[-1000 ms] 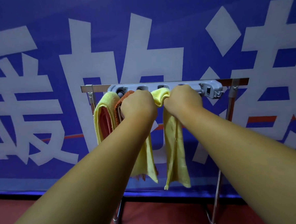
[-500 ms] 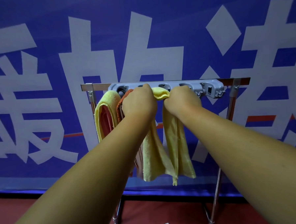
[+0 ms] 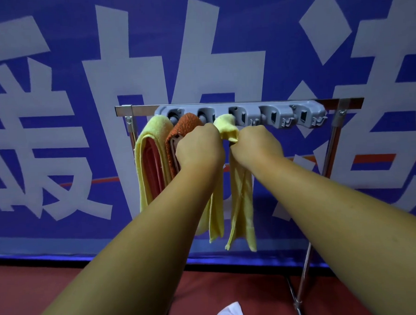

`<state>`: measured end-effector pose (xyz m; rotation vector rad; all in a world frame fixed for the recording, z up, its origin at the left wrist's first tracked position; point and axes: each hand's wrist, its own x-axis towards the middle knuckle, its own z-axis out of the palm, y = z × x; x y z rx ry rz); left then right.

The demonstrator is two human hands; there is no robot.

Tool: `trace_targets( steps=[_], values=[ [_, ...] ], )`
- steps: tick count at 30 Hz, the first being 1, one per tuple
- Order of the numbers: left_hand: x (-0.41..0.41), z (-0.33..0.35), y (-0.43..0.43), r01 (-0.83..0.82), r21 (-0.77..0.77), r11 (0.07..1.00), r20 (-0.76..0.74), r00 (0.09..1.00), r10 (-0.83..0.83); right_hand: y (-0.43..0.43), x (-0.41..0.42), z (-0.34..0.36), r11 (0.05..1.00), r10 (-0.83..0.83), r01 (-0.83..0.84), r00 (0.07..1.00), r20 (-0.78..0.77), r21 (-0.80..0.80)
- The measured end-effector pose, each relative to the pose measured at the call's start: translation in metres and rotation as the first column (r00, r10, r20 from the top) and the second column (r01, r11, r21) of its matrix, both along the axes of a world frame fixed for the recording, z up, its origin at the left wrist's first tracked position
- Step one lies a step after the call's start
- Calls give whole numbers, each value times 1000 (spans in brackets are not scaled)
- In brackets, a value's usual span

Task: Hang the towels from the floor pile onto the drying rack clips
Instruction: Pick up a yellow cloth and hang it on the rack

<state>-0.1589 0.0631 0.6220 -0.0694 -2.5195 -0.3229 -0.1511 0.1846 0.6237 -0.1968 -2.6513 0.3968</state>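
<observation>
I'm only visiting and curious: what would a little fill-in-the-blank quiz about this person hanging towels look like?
1. The left hand and the right hand both grip a ____ towel up at the rack.
2. The neighbouring towel, partly covered by the left hand, is ____.
3. The banner behind the rack is ____ with white characters.

Missing words: yellow; orange; blue.
</observation>
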Motion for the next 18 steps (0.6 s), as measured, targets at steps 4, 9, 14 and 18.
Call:
trace_targets(
  steps=[4, 9, 14, 18],
  values=[
    [4, -35, -4, 56, 100, 993, -11, 998, -56, 1, 3, -23, 998, 53, -53, 999, -9, -24],
    [8, -94, -4, 89, 228, 970, 189, 973, -134, 8, 6, -68, 992, 88, -84, 995, 38, -92],
    [3, -140, 3, 46, 321, 946, 365, 916, -169, 21, 3, -119, 977, 105, -74, 983, 153, -199],
    [-4, -173, 8, -12, 314, 949, 458, 878, -140, 28, -2, -151, 962, 132, -63, 960, 246, -267]
  ],
)
